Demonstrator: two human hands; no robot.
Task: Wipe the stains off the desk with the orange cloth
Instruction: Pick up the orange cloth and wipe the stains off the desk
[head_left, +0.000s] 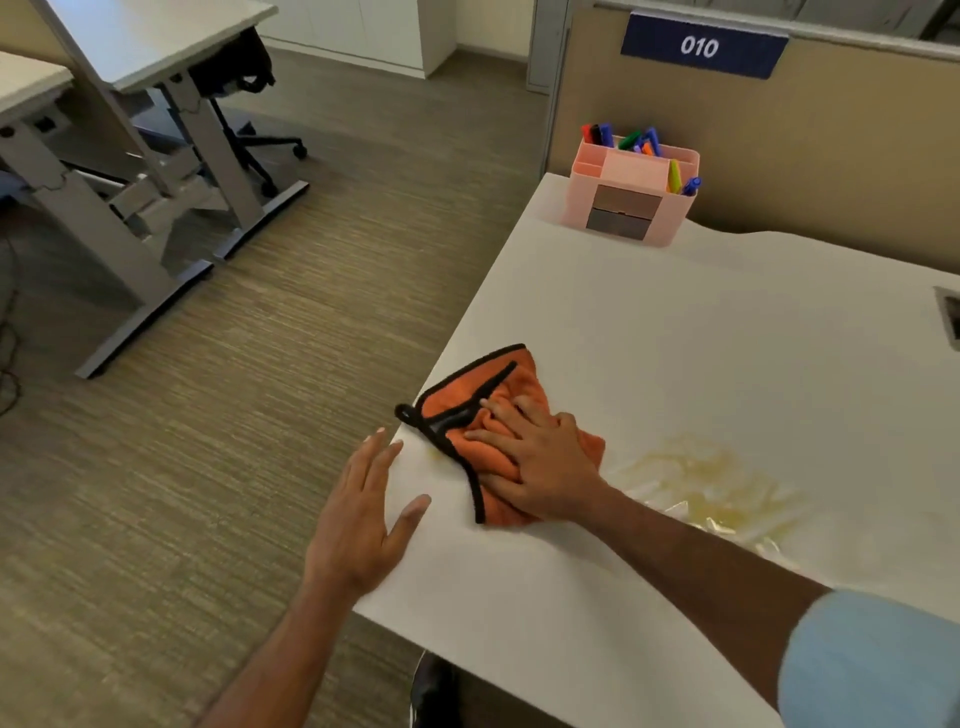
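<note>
A cloth (470, 415) lies at the left edge of a desk (701, 332), under the right hand (540, 462). Stains (711, 483) spread just right of it. An organizer (631, 189) stands at the far corner.

I count one orange cloth (470, 415), one pink organizer (631, 200), my two hands, and two far desks.

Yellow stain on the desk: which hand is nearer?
Right. The right hand presses the orange cloth just beside the yellow stain; the left hand sits at the desk edge, beyond the cloth.
</note>
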